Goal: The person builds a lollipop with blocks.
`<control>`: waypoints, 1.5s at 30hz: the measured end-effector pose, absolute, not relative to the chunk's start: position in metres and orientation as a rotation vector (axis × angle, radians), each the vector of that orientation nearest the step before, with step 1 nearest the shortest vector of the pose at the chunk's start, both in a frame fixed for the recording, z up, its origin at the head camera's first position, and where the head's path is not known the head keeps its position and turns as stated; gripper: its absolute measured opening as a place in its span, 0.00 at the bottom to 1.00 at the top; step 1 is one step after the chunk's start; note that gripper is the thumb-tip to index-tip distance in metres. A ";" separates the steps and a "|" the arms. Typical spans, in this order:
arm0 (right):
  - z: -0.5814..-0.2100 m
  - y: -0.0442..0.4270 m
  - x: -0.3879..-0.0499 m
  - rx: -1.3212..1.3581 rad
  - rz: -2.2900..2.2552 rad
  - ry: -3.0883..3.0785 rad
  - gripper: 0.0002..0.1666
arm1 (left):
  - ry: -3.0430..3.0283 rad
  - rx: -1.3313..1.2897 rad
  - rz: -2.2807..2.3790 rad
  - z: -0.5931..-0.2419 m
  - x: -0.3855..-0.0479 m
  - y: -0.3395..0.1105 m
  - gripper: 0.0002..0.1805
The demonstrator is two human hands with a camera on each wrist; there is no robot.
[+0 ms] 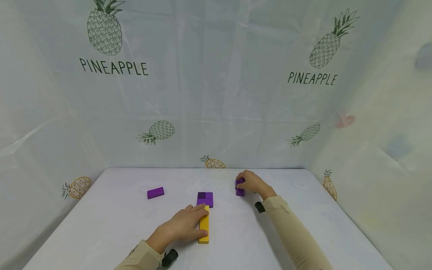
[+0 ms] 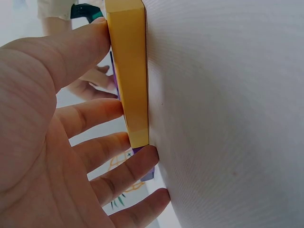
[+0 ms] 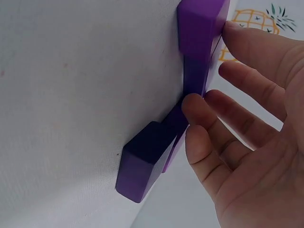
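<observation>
In the head view my left hand (image 1: 182,225) lies beside a long yellow block (image 1: 204,225), touching it with thumb and fingers. The left wrist view shows the fingers fairly straight against that yellow block's (image 2: 130,71) side. Just beyond its far end sits a group of purple blocks (image 1: 205,202), one piece darker. Farther right, my right hand (image 1: 252,183) holds a purple block (image 1: 240,192) between thumb and curled fingers. Several purple pieces appear in the right wrist view, including a block (image 3: 202,33) at the thumb; the fingers partly hide how they join.
Another purple block (image 1: 155,193) lies alone on the left of the white table (image 1: 101,225). A pineapple-print curtain (image 1: 216,93) hangs behind the table and along both sides. Black wrist straps (image 1: 170,258) are worn below the sleeves.
</observation>
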State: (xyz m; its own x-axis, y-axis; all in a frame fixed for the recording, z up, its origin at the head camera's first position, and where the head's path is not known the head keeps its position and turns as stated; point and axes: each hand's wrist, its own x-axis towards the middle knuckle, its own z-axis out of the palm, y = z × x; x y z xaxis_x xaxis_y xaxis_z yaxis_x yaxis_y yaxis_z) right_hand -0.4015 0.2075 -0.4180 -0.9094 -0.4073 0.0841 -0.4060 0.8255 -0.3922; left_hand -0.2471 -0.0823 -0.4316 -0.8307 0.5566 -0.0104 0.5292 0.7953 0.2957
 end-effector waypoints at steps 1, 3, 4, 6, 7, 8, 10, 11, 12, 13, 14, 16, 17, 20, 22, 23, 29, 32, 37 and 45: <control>-0.418 0.208 -0.402 -0.669 -0.646 2.995 0.15 | 2.884 0.875 0.432 -0.431 -0.247 -0.082 0.34; -0.418 0.209 -0.403 -0.671 -0.653 2.990 0.17 | 2.882 0.873 0.433 -0.431 -0.247 -0.082 0.34; -0.419 0.210 -0.403 -0.671 -0.657 2.987 0.17 | 2.882 0.874 0.433 -0.431 -0.247 -0.082 0.34; -0.419 0.210 -0.404 -0.682 -0.662 2.982 0.17 | 2.880 0.871 0.433 -0.430 -0.247 -0.082 0.34; -0.419 0.210 -0.405 -0.681 -0.665 2.980 0.17 | 2.879 0.869 0.434 -0.430 -0.247 -0.082 0.34; -0.419 0.210 -0.406 -0.680 -0.667 2.976 0.17 | 2.878 0.868 0.435 -0.430 -0.247 -0.082 0.34; -0.420 0.209 -0.407 -0.676 -0.671 2.972 0.16 | 2.877 0.868 0.437 -0.430 -0.247 -0.082 0.35; -0.420 0.209 -0.408 -0.674 -0.671 2.972 0.15 | 2.876 0.866 0.438 -0.430 -0.247 -0.083 0.35; -0.420 0.208 -0.408 -0.664 -0.674 2.969 0.14 | 2.874 0.864 0.439 -0.431 -0.247 -0.083 0.35; -0.420 0.206 -0.409 -0.658 -0.673 2.968 0.14 | 2.873 0.862 0.440 -0.431 -0.248 -0.083 0.35; -0.420 0.205 -0.410 -0.647 -0.678 2.965 0.13 | 2.872 0.862 0.439 -0.432 -0.248 -0.083 0.35; -0.420 0.201 -0.411 -0.630 -0.697 2.961 0.12 | 2.869 0.858 0.440 -0.432 -0.249 -0.083 0.35; -0.420 0.199 -0.411 -0.622 -0.705 2.958 0.12 | 2.868 0.856 0.441 -0.432 -0.249 -0.083 0.35; -0.420 0.192 -0.411 -0.618 -0.729 2.945 0.13 | 2.866 0.850 0.439 -0.433 -0.250 -0.083 0.35; -0.421 0.186 -0.411 -0.638 -0.725 2.942 0.13 | 2.865 0.846 0.438 -0.433 -0.250 -0.083 0.35; -0.421 0.183 -0.410 -0.654 -0.728 2.938 0.13 | 2.865 0.844 0.436 -0.433 -0.250 -0.082 0.35; -0.423 0.169 -0.403 -0.718 -0.703 2.920 0.13 | 2.866 0.848 0.428 -0.434 -0.251 -0.083 0.35; -0.424 0.164 -0.400 -0.740 -0.685 2.901 0.14 | 2.867 0.847 0.426 -0.434 -0.251 -0.083 0.35; -0.423 0.161 -0.395 -0.762 -0.696 2.884 0.21 | 2.868 0.838 0.421 -0.434 -0.252 -0.083 0.35; -0.421 0.163 -0.391 -0.665 -0.726 2.822 0.27 | 2.868 0.845 0.417 -0.436 -0.253 -0.083 0.35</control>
